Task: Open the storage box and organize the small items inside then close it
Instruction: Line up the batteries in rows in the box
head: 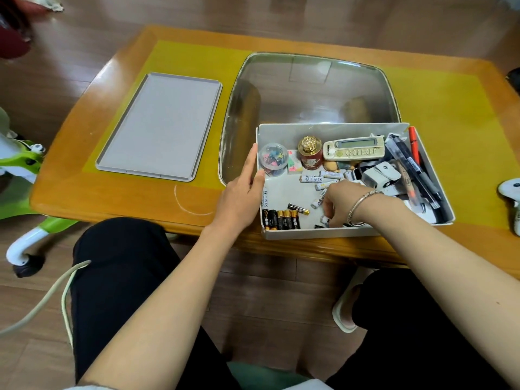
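The open grey storage box (332, 128) stands on the table's near right part. Its grey lid (160, 125) lies flat to the left. My left hand (242, 192) holds the box's left wall, thumb inside, fingers outside. My right hand (342, 204) reaches down into the box near its front wall, fingers curled over a small white battery (325, 220). Black-and-gold batteries (281, 219) stand in a row in the front left corner. White batteries (312, 179) lie scattered mid-box. At the back sit a clip jar (273, 159), a red-gold jar (309, 153) and a remote (354, 147). Pens (413, 164) lie along the right side.
A glass panel (309, 85) is set in the wooden table (112, 198) behind the box. A green-and-white ride-on toy (22, 164) stands left of the table. A white object (510, 190) sits at the right edge. My knees are below the table's front edge.
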Demonstrator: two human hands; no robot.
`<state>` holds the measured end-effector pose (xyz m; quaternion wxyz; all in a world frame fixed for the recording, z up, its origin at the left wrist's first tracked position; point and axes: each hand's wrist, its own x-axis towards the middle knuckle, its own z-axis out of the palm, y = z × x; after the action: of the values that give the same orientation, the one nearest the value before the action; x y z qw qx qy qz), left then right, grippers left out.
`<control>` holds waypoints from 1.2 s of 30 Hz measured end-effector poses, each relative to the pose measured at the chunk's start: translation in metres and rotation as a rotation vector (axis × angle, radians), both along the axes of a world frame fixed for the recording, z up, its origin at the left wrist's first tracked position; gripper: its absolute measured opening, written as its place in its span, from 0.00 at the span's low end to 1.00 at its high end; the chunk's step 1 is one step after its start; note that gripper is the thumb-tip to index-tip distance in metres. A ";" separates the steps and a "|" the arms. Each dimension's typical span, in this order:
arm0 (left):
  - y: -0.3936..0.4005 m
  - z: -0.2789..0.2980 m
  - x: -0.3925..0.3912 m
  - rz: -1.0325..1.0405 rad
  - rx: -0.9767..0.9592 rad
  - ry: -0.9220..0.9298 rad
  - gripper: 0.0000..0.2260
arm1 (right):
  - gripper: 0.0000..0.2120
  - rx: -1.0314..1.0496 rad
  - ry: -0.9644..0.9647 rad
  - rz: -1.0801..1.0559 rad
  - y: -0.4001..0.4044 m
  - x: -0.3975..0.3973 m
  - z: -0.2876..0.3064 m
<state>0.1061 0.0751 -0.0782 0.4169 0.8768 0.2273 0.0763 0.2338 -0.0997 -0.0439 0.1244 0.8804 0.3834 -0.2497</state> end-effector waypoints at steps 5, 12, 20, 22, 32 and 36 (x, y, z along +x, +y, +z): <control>0.000 -0.001 0.000 0.001 0.007 0.001 0.23 | 0.06 0.029 0.007 0.004 0.001 -0.001 0.000; 0.000 -0.002 0.001 0.012 0.002 -0.009 0.23 | 0.05 0.561 0.139 -0.240 0.025 -0.010 0.010; 0.000 -0.004 0.001 0.011 0.009 -0.006 0.23 | 0.04 0.492 0.248 -0.207 0.058 -0.017 -0.004; 0.000 -0.003 0.001 0.006 -0.005 0.001 0.23 | 0.11 0.409 0.164 -0.202 0.053 -0.011 -0.006; 0.000 -0.005 0.001 0.008 0.007 -0.016 0.23 | 0.07 0.577 0.131 -0.328 0.056 -0.011 -0.005; 0.000 -0.004 0.000 0.005 0.004 -0.018 0.23 | 0.11 0.582 0.361 -0.437 0.071 -0.022 -0.010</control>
<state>0.1064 0.0749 -0.0823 0.4170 0.8762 0.2257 0.0858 0.2118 -0.0288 -0.0538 -0.2552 0.8817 0.2576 -0.3018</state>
